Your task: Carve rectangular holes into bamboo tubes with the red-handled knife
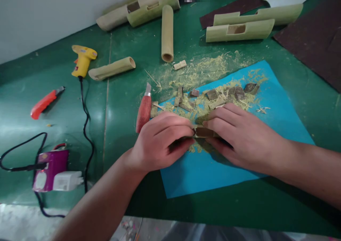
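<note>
Between my hands, low over a blue sheet (183, 177), is a bamboo piece (205, 132) with a rectangular opening cut in its side. My left hand (162, 140) grips its left end, fingers above and thumb below. The other end is in my right hand (237, 136), held the same way. Most of the piece is hidden by my fingers; its opening shows between them. A red-handled carving knife (144, 109) lies just left of the sheet, its blade pointing away. Beyond my fingers are bamboo shavings (234, 106) and several dark sandpaper bits (212, 94).
Cut bamboo tubes (239, 31) lie at the back right, others (153, 8) at the back left. A single tube (167, 35) points toward me. To the left are a yellow glue gun (82, 61), a red utility knife (46, 102) and a purple power strip (50, 166) with cords.
</note>
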`<act>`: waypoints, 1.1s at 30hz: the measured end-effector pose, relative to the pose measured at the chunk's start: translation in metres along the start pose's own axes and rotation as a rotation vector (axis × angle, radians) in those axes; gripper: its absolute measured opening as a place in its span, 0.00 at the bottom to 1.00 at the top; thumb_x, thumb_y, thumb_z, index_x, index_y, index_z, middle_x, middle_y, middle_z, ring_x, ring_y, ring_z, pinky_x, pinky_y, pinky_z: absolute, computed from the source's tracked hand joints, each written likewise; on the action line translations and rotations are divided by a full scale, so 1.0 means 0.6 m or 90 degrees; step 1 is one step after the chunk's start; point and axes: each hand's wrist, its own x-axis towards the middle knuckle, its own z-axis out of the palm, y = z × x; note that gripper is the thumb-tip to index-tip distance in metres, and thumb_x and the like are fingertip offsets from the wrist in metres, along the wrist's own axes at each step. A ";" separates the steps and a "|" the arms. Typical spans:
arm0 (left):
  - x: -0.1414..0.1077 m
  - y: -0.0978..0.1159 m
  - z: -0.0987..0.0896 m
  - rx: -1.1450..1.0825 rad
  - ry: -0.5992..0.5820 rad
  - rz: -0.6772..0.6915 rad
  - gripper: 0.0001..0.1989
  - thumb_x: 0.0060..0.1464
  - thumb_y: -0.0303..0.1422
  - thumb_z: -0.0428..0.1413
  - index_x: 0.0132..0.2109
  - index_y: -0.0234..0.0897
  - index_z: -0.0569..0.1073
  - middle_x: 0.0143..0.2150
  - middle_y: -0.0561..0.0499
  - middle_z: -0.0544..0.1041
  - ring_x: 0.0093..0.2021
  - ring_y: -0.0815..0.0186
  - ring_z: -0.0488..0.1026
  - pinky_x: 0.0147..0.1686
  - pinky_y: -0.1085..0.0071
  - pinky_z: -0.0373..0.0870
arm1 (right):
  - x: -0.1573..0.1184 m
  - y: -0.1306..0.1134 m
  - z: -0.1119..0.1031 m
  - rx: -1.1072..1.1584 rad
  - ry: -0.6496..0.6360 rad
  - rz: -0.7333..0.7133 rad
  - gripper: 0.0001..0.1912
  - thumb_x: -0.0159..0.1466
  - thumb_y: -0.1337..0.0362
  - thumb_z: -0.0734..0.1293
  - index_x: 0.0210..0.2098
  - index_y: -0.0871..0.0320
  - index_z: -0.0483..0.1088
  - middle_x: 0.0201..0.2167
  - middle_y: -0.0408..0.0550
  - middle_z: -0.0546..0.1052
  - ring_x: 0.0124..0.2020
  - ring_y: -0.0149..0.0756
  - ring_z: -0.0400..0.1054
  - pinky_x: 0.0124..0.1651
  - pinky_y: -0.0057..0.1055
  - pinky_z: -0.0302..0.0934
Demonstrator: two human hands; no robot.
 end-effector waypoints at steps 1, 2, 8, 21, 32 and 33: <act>0.000 0.001 0.000 0.006 -0.001 -0.004 0.09 0.65 0.26 0.67 0.47 0.40 0.76 0.46 0.49 0.86 0.45 0.63 0.85 0.49 0.63 0.83 | 0.000 0.000 0.000 -0.002 -0.002 0.000 0.10 0.77 0.67 0.63 0.43 0.62 0.76 0.41 0.56 0.79 0.42 0.47 0.68 0.42 0.43 0.63; 0.000 0.002 0.000 0.016 0.001 -0.008 0.08 0.65 0.26 0.67 0.46 0.40 0.76 0.45 0.49 0.86 0.45 0.63 0.85 0.48 0.63 0.83 | 0.000 0.000 0.000 -0.004 -0.004 0.001 0.10 0.77 0.67 0.63 0.43 0.61 0.76 0.41 0.56 0.79 0.42 0.47 0.68 0.43 0.43 0.64; 0.004 0.006 0.000 0.079 0.006 0.001 0.06 0.65 0.25 0.63 0.43 0.42 0.75 0.40 0.50 0.83 0.39 0.64 0.82 0.41 0.63 0.81 | -0.001 0.000 0.000 -0.013 -0.008 0.003 0.11 0.77 0.67 0.63 0.43 0.61 0.77 0.41 0.56 0.79 0.41 0.47 0.68 0.42 0.43 0.64; -0.004 0.003 -0.006 0.056 -0.038 0.005 0.03 0.71 0.27 0.61 0.48 0.39 0.78 0.44 0.48 0.84 0.42 0.64 0.82 0.46 0.65 0.81 | -0.002 0.001 0.000 -0.002 0.005 -0.011 0.09 0.76 0.68 0.64 0.43 0.63 0.77 0.40 0.57 0.79 0.41 0.48 0.69 0.41 0.43 0.65; -0.006 0.006 0.003 0.026 -0.026 0.004 0.04 0.70 0.25 0.62 0.49 0.35 0.79 0.47 0.47 0.85 0.48 0.64 0.84 0.53 0.67 0.81 | 0.002 0.002 -0.002 0.015 0.009 -0.009 0.13 0.78 0.67 0.61 0.41 0.60 0.76 0.39 0.56 0.79 0.40 0.46 0.68 0.42 0.42 0.64; -0.006 0.006 0.003 0.032 -0.025 0.007 0.03 0.70 0.25 0.62 0.48 0.35 0.79 0.47 0.47 0.85 0.48 0.63 0.84 0.53 0.67 0.81 | 0.002 0.002 -0.002 0.013 0.010 -0.009 0.14 0.78 0.67 0.61 0.41 0.60 0.76 0.39 0.56 0.79 0.40 0.46 0.68 0.42 0.42 0.65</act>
